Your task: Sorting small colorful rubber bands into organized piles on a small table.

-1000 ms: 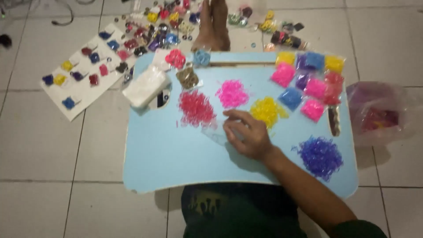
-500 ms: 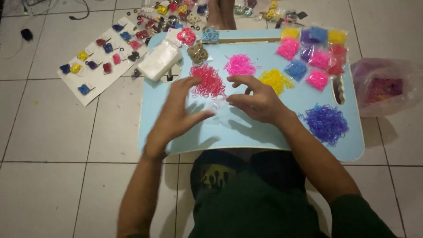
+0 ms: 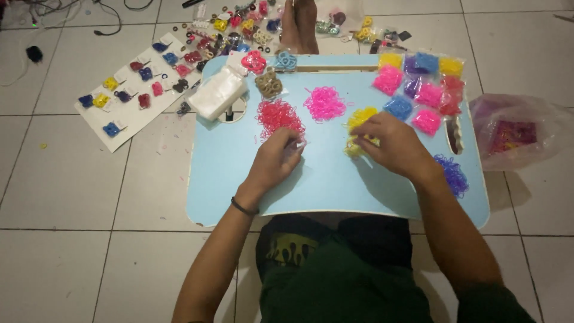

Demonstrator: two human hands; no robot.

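A smooth pale-blue lap table with rounded corners (image 3: 335,185) carries loose, tangled heaps of thin rubber loops. The left hand (image 3: 276,160), a dark band at its wrist, rests near the table's middle with fingers curled at the lower edge of the red loop heap (image 3: 278,115); whether it pinches a loop cannot be told. The right hand (image 3: 391,145) lies palm down, fingers bent over the yellow loop heap (image 3: 360,128), covering much of it. A pink loop heap (image 3: 324,103) sits between them toward the far edge. A purple loop heap (image 3: 452,173) near the right edge is partly hidden by the forearm. Small glossy packets of coloured loops (image 3: 421,84) crowd the far right corner.
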